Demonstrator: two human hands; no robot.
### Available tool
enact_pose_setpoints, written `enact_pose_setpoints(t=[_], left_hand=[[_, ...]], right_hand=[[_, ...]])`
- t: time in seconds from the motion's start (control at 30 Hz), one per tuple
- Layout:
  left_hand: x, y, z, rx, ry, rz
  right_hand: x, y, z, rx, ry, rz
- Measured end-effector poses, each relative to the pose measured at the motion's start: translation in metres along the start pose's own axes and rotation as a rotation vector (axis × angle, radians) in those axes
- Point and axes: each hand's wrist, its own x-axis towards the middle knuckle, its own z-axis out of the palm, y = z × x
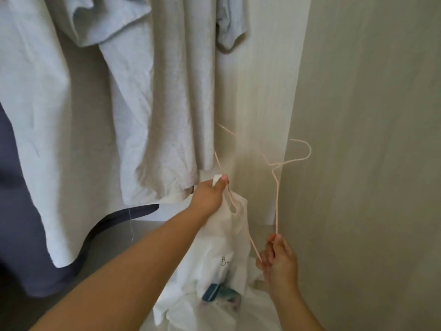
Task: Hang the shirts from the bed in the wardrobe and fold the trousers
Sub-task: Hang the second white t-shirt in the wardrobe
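Left grip (210, 195) clenches the white shirt (222, 249) and pink wire hanger (276, 199); right grip (279, 256), lower right of it, pinches the hanger's end; grey shirt (176, 103) hangs above left grip.

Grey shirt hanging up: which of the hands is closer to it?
Left. The left hand is right beside the bottom hem of the grey shirt, gripping the white shirt. The right hand is lower and further right, holding the pink hanger.
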Motion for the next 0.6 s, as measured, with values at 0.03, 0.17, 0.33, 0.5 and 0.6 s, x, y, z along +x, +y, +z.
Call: enact_pose_setpoints(t=[0.03, 0.17, 0.33, 0.5, 0.6], left_hand=[[-0.001, -0.001, 0.003, -0.004, 0.023, -0.001], [-0.002, -0.007, 0.011, -0.005, 0.062, -0.026], [-0.005, -0.001, 0.022, -0.032, -0.008, 0.063], [-0.009, 0.001, 0.019, -0.062, 0.066, 0.170], [-0.009, -0.001, 0.014, -0.018, 0.078, 0.183]], right_hand=[[-0.001, 0.003, -0.004, 0.043, -0.004, 0.038], [-0.007, 0.011, -0.016, 0.175, -0.035, 0.156], [-0.008, 0.010, -0.020, 0.140, -0.119, 0.220], [0.008, 0.004, -0.012, -0.170, -0.094, 0.170], [0.020, -0.011, 0.001, -0.231, -0.113, 0.167]])
